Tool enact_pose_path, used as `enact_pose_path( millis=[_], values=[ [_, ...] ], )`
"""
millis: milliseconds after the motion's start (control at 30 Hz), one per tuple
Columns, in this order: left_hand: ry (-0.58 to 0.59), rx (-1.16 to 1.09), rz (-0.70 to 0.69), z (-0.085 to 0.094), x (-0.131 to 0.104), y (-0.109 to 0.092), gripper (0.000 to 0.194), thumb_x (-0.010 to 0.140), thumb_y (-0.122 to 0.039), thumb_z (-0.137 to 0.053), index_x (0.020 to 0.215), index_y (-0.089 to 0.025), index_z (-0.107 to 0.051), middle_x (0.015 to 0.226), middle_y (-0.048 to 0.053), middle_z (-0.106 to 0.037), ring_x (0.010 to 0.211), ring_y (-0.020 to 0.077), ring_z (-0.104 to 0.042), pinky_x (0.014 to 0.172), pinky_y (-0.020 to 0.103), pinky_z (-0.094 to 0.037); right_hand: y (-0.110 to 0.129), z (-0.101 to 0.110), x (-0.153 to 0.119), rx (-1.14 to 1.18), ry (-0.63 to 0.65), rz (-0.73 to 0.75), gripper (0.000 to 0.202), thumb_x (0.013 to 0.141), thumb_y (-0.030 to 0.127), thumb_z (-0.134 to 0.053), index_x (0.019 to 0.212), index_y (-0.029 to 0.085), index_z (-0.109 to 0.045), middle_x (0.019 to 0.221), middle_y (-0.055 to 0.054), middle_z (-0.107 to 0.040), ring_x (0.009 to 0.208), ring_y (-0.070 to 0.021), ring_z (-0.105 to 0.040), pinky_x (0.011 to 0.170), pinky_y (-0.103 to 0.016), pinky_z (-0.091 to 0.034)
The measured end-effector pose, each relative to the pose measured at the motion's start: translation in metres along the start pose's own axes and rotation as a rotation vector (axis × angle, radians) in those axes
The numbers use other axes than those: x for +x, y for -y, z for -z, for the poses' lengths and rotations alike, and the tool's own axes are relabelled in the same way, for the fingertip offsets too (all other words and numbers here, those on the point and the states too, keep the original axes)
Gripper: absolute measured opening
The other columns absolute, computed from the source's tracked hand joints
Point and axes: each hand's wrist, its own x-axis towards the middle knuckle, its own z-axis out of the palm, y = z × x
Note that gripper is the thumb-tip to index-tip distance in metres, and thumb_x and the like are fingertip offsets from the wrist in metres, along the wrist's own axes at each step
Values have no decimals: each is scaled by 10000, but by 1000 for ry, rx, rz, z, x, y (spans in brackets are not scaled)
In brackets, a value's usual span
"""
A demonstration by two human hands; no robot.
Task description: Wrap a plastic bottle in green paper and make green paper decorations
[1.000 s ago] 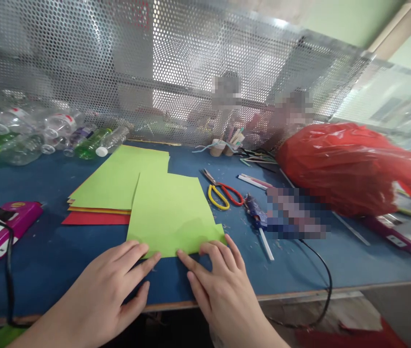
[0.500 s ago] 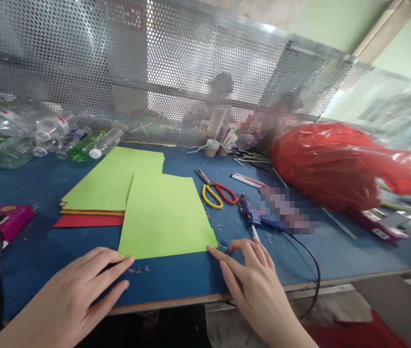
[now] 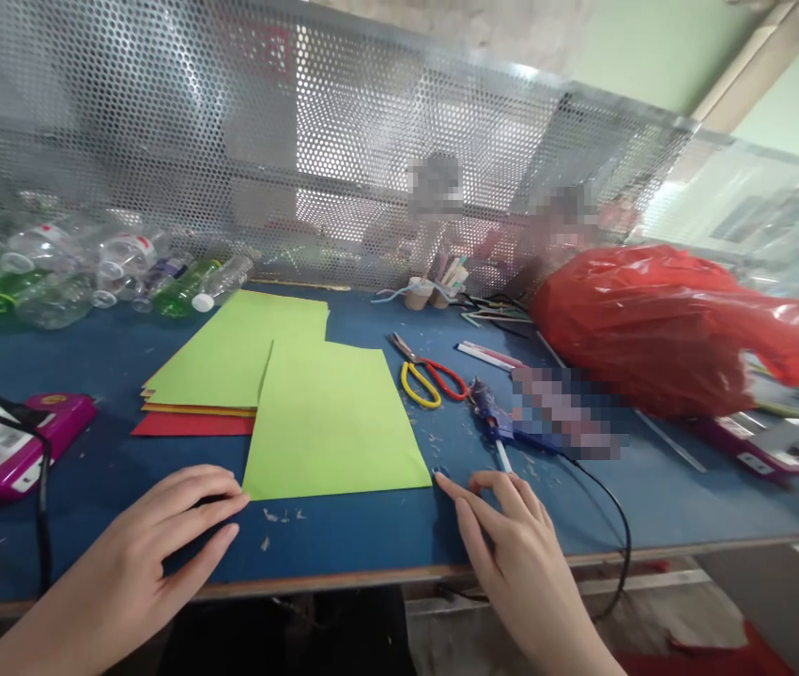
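A green sheet of paper (image 3: pixel 339 422) lies flat near the table's front edge, overlapping a stack of coloured paper (image 3: pixel 244 352) with green on top and red at the bottom. My left hand (image 3: pixel 152 545) is open, its fingertips at the sheet's lower left corner. Just off the lower right corner, my right hand (image 3: pixel 512 545) is open with its index finger stretched out, and it holds nothing. Scissors (image 3: pixel 428 376) with yellow and red handles lie right of the sheet, beside a blue glue gun (image 3: pixel 494 418).
Plastic bottles (image 3: pixel 61 291) lie at the back left. A purple device (image 3: pixel 61 437) with a black cable sits at the left. At the right is a red plastic bag (image 3: pixel 645 324). Small cups with sticks (image 3: pixel 434 289) stand near the perforated screen (image 3: pixel 363 113).
My right hand has come off the sheet's lower right corner, a little to the right. My left fingertips have slid slightly off the lower left corner. The whole view has shifted slightly.
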Motion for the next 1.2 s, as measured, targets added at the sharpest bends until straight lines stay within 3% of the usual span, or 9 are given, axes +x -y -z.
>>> enact_pose_path(
  millis=[167, 333, 433, 533, 633, 733, 900, 1067, 1200],
  values=[
    [57, -28, 74, 8, 6, -7, 223, 871, -303, -555, 1051, -254, -678, 1125, 58, -653, 1076, 231, -602, 872, 304, -530, 6, -7, 14, 51, -5, -43, 332, 936, 340, -425, 1129, 212, -662, 986, -104, -603, 955, -261, -538, 842, -440, -472],
    [90, 15, 88, 6, 2, -5, 298, 890, -342, -529, 1154, -271, -648, 1234, 49, -631, 1175, 246, -560, 934, 348, -515, 12, -20, 29, 85, -43, -91, 413, 878, 410, -526, 1222, 192, -591, 1087, -127, -596, 1012, -290, -546, 875, -465, -485],
    [122, 12, 87, 6, 1, -3, 327, 901, -352, -508, 1199, -279, -621, 1245, 41, -630, 1212, 248, -533, 959, 367, -503, 15, -17, 34, 162, 19, 22, 423, 887, 347, -520, 1300, 259, -525, 1292, -111, -514, 1167, -280, -492, 953, -458, -461],
    [154, 19, 87, 8, 8, -6, 357, 895, -360, -517, 1236, -285, -593, 1221, 54, -626, 1223, 259, -508, 963, 383, -490, 25, -8, 38, 212, 199, 220, 364, 922, 316, -473, 1279, 335, -540, 1385, -38, -482, 1286, -256, -413, 1076, -510, -333],
    [214, 41, 62, 8, 24, -12, 361, 904, -343, -502, 1259, -340, -570, 1115, 76, -610, 1144, 270, -526, 893, 404, -503, 40, -1, 45, 238, 321, 307, 347, 940, 348, -451, 1276, 365, -540, 1370, -8, -513, 1295, -238, -412, 1107, -538, -259],
    [242, 15, 34, 6, 41, -12, 291, 917, -336, -485, 1160, -342, -645, 932, 71, -588, 993, 247, -556, 810, 379, -504, 47, 0, 50, 255, 329, 295, 301, 944, 354, -450, 1205, 366, -598, 1292, -5, -578, 1229, -216, -475, 1091, -514, -287],
    [265, -116, 8, 7, 50, 5, 216, 888, -329, -543, 1022, -283, -706, 918, 52, -627, 926, 208, -586, 783, 302, -491, 32, -2, 52, 280, 296, 274, 263, 907, 312, -536, 1146, 356, -636, 1208, -14, -639, 1122, -208, -568, 1061, -526, -316],
    [219, -121, -32, 13, 48, 11, 213, 892, -318, -531, 926, -254, -730, 956, 59, -693, 928, 212, -638, 795, 303, -515, 16, -8, 56, 426, 245, 274, 190, 878, 273, -582, 1034, 251, -689, 1080, -42, -699, 991, -177, -640, 916, -342, -492],
    [183, -119, -60, 18, 48, 9, 265, 921, -270, -466, 959, -249, -728, 983, 58, -714, 928, 203, -659, 793, 286, -531, 12, -11, 61, 435, 203, 316, 197, 922, 260, -506, 1007, 237, -682, 1020, -30, -718, 947, -161, -660, 857, -285, -513]
  ],
)
